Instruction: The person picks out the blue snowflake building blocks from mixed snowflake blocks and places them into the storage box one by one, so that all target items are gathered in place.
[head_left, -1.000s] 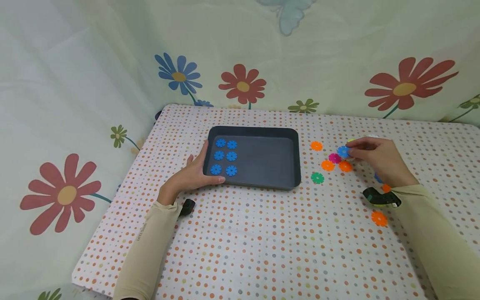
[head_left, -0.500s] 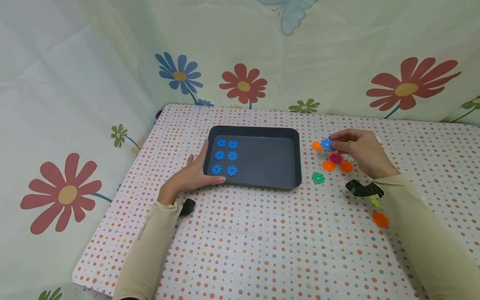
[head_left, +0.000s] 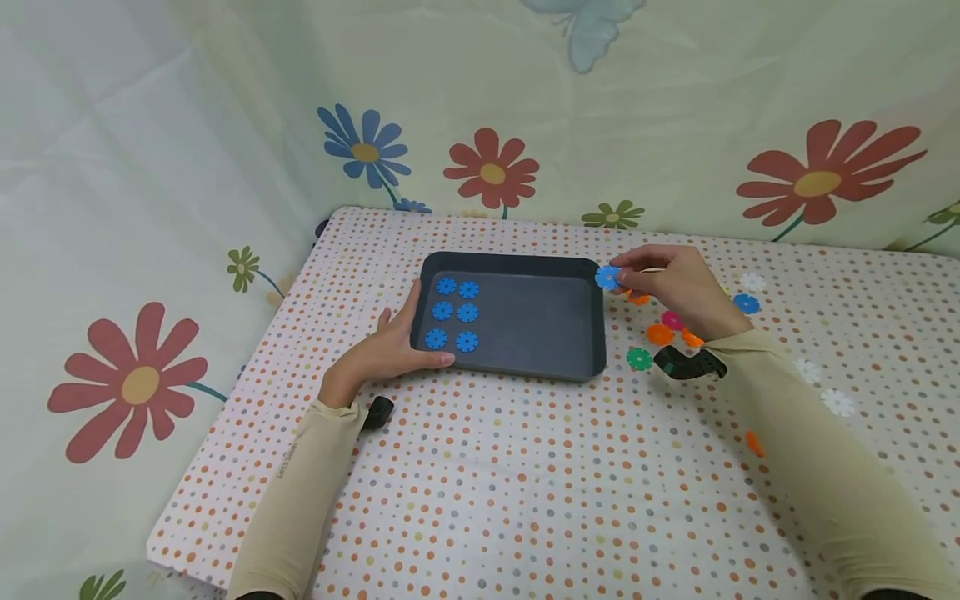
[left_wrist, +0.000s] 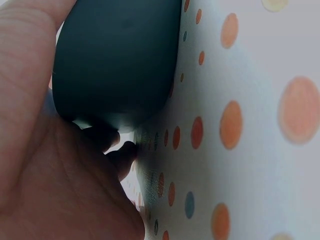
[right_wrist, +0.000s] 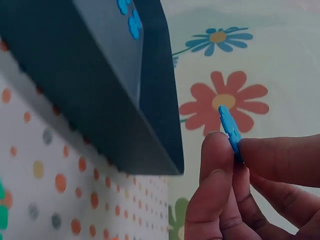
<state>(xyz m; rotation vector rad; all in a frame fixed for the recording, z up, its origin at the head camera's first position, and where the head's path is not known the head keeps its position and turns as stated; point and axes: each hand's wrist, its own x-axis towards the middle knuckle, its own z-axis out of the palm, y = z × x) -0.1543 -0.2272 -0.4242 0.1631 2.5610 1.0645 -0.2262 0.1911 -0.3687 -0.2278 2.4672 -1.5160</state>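
Observation:
A dark grey rectangular tray (head_left: 532, 325) sits on the dotted table, with several blue notched plastic discs (head_left: 442, 311) lying in two columns at its left side. My left hand (head_left: 393, 346) holds the tray's near left corner, thumb on the front rim and fingers along the left wall. In the left wrist view the tray's dark outer wall (left_wrist: 117, 60) fills the space beside the palm. Between thumb and fingertips, my right hand (head_left: 686, 287) pinches another blue notched disc (head_left: 606, 277) over the tray's far right corner. The right wrist view shows this pinched disc (right_wrist: 230, 131) edge-on.
Loose discs lie right of the tray: a green one (head_left: 640, 359), orange ones (head_left: 660, 334), a magenta one (head_left: 672, 320), a blue one (head_left: 746, 303) and white ones (head_left: 837, 402). The right forearm partly covers an orange disc (head_left: 754, 443). A flowered curtain (head_left: 675, 125) hangs behind the table.
My right hand has carried the blue disc leftward from the loose pile to the tray's right edge. My left hand and the tray have stayed in place.

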